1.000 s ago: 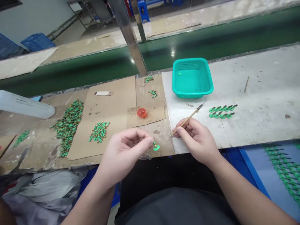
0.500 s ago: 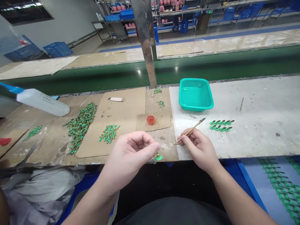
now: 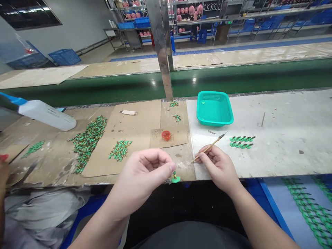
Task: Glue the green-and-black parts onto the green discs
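Between the thumb and forefinger of my left hand [image 3: 149, 176] is a small figure on a round green base [image 3: 175, 179]; the fingers hide its upper part. My right hand [image 3: 218, 166] grips a thin wooden stick [image 3: 209, 148] with a dark section and a fine needle-like tip, pointing up and to the right. A small orange cup [image 3: 166, 135] sits on a cardboard piece beyond my left hand. Right of the stick, two rows of green-based figures [image 3: 242, 141] with dark tops stand on the pale sheet.
A turquoise basket [image 3: 228, 119] stands at the table's back. Leftward lie a small pile of green pieces [image 3: 119, 150], a larger heap [image 3: 90, 141] and a white bottle [image 3: 49, 114]. A metal post [image 3: 163, 52] rises behind. Another person's hand [image 3: 3, 173] shows at the left edge.
The view has tilted slightly upward, so the table sits a little lower. Another person's hand has come in at the left edge by the red thing. Both my hands keep their grips.
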Motion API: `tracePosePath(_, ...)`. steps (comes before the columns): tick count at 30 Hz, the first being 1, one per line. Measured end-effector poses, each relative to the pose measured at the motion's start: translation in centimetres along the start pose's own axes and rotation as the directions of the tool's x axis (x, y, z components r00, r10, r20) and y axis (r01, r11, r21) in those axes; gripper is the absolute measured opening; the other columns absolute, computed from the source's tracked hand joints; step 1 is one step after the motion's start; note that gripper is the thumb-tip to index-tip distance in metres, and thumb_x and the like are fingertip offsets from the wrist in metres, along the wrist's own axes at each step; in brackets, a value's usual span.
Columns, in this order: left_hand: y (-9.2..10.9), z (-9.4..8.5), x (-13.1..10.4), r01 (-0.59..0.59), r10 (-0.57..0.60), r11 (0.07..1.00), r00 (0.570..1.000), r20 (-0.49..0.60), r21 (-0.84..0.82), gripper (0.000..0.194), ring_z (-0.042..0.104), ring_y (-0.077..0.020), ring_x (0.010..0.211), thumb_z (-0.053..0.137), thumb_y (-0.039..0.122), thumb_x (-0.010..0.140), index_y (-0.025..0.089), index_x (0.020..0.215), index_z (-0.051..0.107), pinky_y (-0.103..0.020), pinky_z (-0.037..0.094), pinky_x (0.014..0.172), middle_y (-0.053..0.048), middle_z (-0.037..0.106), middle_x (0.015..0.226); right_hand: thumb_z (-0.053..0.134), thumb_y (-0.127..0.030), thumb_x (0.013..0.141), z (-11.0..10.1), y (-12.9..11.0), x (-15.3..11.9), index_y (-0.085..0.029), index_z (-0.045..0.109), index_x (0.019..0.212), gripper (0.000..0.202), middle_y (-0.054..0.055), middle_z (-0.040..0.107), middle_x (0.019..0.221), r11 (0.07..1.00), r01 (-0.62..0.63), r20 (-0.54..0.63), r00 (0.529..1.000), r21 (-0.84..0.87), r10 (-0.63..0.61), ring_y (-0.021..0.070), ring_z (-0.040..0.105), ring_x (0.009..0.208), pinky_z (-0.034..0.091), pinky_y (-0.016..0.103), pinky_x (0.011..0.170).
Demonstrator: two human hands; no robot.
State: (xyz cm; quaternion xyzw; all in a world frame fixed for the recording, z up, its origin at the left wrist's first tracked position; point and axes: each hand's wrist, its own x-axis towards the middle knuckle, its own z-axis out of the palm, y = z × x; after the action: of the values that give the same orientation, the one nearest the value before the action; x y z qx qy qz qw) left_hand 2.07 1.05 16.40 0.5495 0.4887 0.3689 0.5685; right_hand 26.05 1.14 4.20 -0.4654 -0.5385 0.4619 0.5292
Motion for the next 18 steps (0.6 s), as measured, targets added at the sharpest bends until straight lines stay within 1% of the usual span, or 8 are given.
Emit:
tracePosePath(6, -0.8, -0.3, -0.2, 0.015, -0.007, 0.994, 0.997, 0.074, -0.106, 0.019, 0.064, -0.0092, 0.060, 0.092, 0.032, 0.087, 0.020, 0.076, 0.082, -0.014, 0.050, 0.058, -0.001, 0.072, 0.064, 0.075, -0.054, 0.110, 0.0, 0.1, -0.1, -0.023, 0.074, 0.103, 0.031, 0.006, 0.081, 0.095, 1.000, 0.003, -0.001, 1.000, 0.012, -0.003, 0.0204, 0.084, 0.087, 0.070, 0.029, 0.081)
tracePosePath(11, -1.7, -0.5, -0.5, 0.051, -0.035, 0.987, 0.994, 0.105, -0.154, 0.022, 0.067, -0.0098, 0.064, 0.095, 0.040, 0.089, 0.021, 0.083, 0.086, -0.015, 0.053, 0.060, -0.003, 0.076, 0.071, 0.074, -0.047, 0.110, -0.1, 0.2, 0.0, -0.023, 0.073, 0.104, 0.025, 0.005, 0.080, 0.093, 1.000, 0.015, 0.014, 1.000, 0.023, -0.015, 0.0207, 0.084, 0.086, 0.070, 0.031, 0.081)
tracePosePath(15, -1.9, -0.2, -0.4, 0.046, -0.038, 0.995, 0.995, 0.090, -0.087, 0.032, 0.064, -0.0104, 0.060, 0.095, 0.051, 0.089, 0.021, 0.084, 0.086, -0.016, 0.050, 0.057, -0.003, 0.074, 0.067, 0.069, -0.039, 0.112, 0.0, 0.4, 0.3, -0.023, 0.071, 0.103, 0.018, 0.005, 0.080, 0.094, 0.999, 0.050, 0.015, 0.999, -0.003, -0.050, 0.0197, 0.083, 0.086, 0.068, 0.029, 0.080)
tracePosePath(16, -2.0, -0.2, -0.3, 0.031, -0.028, 0.998, 0.997, 0.067, -0.046, 0.034, 0.063, -0.0109, 0.058, 0.095, 0.054, 0.088, 0.021, 0.084, 0.086, -0.016, 0.049, 0.055, -0.004, 0.073, 0.066, 0.068, -0.036, 0.112, 0.2, 0.3, 0.3, -0.023, 0.071, 0.103, 0.017, 0.005, 0.080, 0.093, 0.998, 0.067, 0.014, 0.998, -0.021, -0.066, 0.0194, 0.082, 0.084, 0.067, 0.029, 0.078)
tracePosePath(18, -2.4, 0.0, 0.3, -0.015, 0.015, 0.996, 1.000, -0.002, 0.090, 0.038, 0.062, -0.0120, 0.056, 0.095, 0.059, 0.087, 0.022, 0.083, 0.085, -0.017, 0.047, 0.051, -0.004, 0.074, 0.067, 0.066, -0.033, 0.111, 0.4, 0.2, 0.4, -0.023, 0.071, 0.101, 0.014, 0.004, 0.080, 0.089, 0.991, 0.115, 0.015, 0.993, -0.070, -0.114, 0.0192, 0.081, 0.081, 0.065, 0.028, 0.074)
